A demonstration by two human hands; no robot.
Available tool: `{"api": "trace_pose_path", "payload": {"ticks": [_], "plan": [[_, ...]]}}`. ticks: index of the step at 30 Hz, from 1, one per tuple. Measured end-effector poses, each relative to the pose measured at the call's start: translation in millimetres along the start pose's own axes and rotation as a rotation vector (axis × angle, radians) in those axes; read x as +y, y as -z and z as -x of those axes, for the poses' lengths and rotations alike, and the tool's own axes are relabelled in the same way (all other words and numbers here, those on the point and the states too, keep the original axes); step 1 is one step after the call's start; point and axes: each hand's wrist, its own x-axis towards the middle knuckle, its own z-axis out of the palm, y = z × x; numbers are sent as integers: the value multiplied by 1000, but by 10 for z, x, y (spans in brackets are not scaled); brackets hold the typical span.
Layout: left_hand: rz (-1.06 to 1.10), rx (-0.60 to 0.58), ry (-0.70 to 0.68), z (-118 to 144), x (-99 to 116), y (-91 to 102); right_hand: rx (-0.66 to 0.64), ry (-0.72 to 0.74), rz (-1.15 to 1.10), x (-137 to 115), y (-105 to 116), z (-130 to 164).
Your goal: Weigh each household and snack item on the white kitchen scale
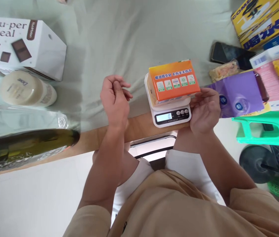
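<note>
An orange pack of soap (174,82) rests on a small white digital scale (172,117), covering most of its weighing plate. The scale's lit display reads 0. My right hand (205,110) is beside the scale, its loosely bent fingertips at the pack's lower right corner; whether they touch it I cannot tell. To the left of the scale, my left hand (116,100) hovers over the cloth with loosely curled fingers, slightly apart and holding nothing.
Left stand a white Su-per Meal box (23,46), a Dove jar (27,89) and a bottle of dark green liquid (28,144). Right are a purple packet (241,93), a wrapped snack (224,70), a phone (232,54) and a yellow box (263,23). A green stool (277,126) stands below.
</note>
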Motion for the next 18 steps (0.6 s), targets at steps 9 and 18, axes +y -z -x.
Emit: {"api": "trace_pose_path", "payload": {"ticks": [9, 18], "plan": [[73, -85, -50, -51, -33, -14, 71, 12, -180, 58, -32, -15], [34, -42, -3, -99, -27, -126, 121, 194, -241, -371, 161, -228]]}}
